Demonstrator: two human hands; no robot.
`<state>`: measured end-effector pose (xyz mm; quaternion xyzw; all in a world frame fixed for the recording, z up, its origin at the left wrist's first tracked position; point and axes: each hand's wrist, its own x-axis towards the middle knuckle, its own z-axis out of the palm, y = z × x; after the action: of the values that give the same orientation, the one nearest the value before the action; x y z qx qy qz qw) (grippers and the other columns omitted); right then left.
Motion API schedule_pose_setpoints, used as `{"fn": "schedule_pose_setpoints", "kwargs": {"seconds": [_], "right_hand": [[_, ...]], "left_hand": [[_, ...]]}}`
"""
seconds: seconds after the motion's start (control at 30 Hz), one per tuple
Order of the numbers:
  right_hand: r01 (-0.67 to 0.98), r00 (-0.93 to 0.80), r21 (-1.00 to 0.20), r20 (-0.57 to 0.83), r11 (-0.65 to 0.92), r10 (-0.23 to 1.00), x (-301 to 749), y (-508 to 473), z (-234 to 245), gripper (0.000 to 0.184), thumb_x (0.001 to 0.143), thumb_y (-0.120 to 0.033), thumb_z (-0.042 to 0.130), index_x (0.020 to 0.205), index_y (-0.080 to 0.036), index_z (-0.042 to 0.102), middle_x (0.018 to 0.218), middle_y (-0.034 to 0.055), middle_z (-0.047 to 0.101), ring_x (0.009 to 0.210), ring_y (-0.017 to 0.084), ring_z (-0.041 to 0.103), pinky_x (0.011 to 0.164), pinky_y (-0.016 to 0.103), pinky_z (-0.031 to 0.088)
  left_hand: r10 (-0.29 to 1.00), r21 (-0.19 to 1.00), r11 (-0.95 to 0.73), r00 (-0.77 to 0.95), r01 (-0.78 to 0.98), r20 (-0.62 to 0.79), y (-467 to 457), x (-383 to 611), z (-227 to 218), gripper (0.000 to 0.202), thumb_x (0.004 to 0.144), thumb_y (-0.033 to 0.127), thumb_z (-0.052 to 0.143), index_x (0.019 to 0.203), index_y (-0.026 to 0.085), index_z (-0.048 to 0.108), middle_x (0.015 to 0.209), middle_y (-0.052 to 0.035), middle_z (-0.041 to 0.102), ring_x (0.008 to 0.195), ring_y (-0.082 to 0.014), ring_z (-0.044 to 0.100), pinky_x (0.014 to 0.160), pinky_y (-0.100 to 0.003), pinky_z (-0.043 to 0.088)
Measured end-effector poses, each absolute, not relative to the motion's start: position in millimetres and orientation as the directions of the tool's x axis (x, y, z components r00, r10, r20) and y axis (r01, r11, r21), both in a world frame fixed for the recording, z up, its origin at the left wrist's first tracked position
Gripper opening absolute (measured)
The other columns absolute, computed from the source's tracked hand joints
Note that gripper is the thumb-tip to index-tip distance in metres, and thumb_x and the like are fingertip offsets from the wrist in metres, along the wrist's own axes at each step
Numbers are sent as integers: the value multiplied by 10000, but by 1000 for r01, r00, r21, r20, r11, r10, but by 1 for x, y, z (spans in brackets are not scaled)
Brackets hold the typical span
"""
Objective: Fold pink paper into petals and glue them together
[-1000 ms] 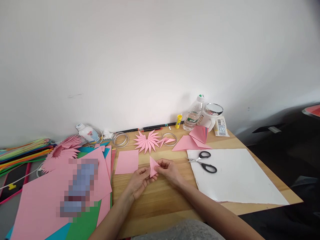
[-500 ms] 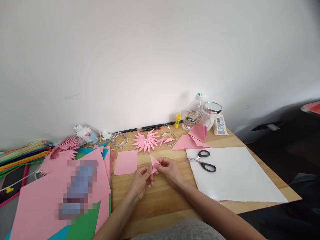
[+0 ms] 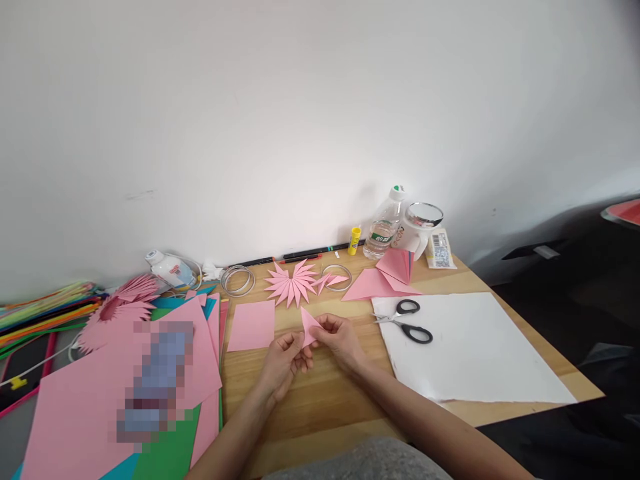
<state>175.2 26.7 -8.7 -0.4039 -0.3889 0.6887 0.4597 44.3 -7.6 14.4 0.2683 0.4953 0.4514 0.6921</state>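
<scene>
Between my hands is a small folded piece of pink paper [image 3: 308,323], its pointed tip facing up and away from me. My left hand [image 3: 283,359] pinches its lower left side, with the fingertips partly hidden behind it. My right hand [image 3: 339,337] grips its right side between thumb and fingers. Just beyond lies a pink folded-paper fan [image 3: 293,283] made of several pointed segments. A flat pink paper sheet [image 3: 253,325] rests to the left of my hands. More small folded pink pieces [image 3: 327,281] lie by a metal ring.
Black-handled scissors [image 3: 413,320] lie on a white board [image 3: 460,353] at right. A water bottle [image 3: 384,227], a mug [image 3: 417,230] and a yellow glue stick [image 3: 355,241] stand along the wall. Coloured paper sheets [image 3: 75,413] and pipe cleaners [image 3: 50,303] cover the left side.
The folded pink paper stays between both hands. My left fingers shift slightly to the right beneath it; the rest of the table looks the same.
</scene>
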Motion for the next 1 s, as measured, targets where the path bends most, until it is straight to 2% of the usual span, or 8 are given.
{"fn": "schedule_pose_setpoints", "kwargs": {"seconds": [0.23, 0.4, 0.57, 0.77, 1.0], "right_hand": [[-280, -242, -926, -185, -251, 952, 175, 26, -7, 271, 596, -375, 724, 614, -148, 576, 544, -19, 571, 492, 96, 496, 498, 217, 384], [-292, -257, -925, -169, -243, 952, 175, 26, -6, 267, 604, -367, 718, 598, -148, 564, 517, -34, 550, 464, 82, 466, 484, 210, 360], [-310, -285, -920, -150, -239, 947, 174, 25, -6, 258, 620, -356, 713, 612, -145, 565, 510, -35, 552, 452, 79, 465, 473, 208, 358], [-338, -331, -906, -137, -253, 934, 172, 23, -9, 262, 627, -368, 713, 625, -157, 558, 514, -31, 580, 432, 92, 497, 468, 224, 398], [-371, -358, -896, -104, -243, 928, 170, 21, -10, 217, 655, -334, 702, 655, -157, 575, 553, -17, 632, 452, 113, 564, 488, 238, 451]], "left_hand": [[928, 897, 357, -12, -261, -373, -10, 50, 11, 356, 603, 431, 727, 597, 108, 579, 466, 4, 573, 360, -96, 525, 328, -174, 364], [941, 918, 337, 76, -207, -329, -8, 44, 12, 338, 658, 426, 691, 631, 107, 583, 507, -14, 601, 400, -123, 565, 380, -213, 438], [930, 900, 364, 138, -239, -340, -6, 38, 16, 303, 671, 388, 700, 747, 109, 611, 659, -47, 660, 536, -143, 622, 514, -252, 507], [924, 871, 382, 130, -309, -359, -4, 38, 14, 299, 634, 373, 733, 673, 95, 628, 621, -57, 655, 537, -120, 593, 498, -205, 463], [942, 905, 336, 103, -261, -319, -3, 36, 13, 260, 608, 344, 749, 596, 107, 642, 573, -43, 641, 524, -115, 561, 506, -213, 443]]}}
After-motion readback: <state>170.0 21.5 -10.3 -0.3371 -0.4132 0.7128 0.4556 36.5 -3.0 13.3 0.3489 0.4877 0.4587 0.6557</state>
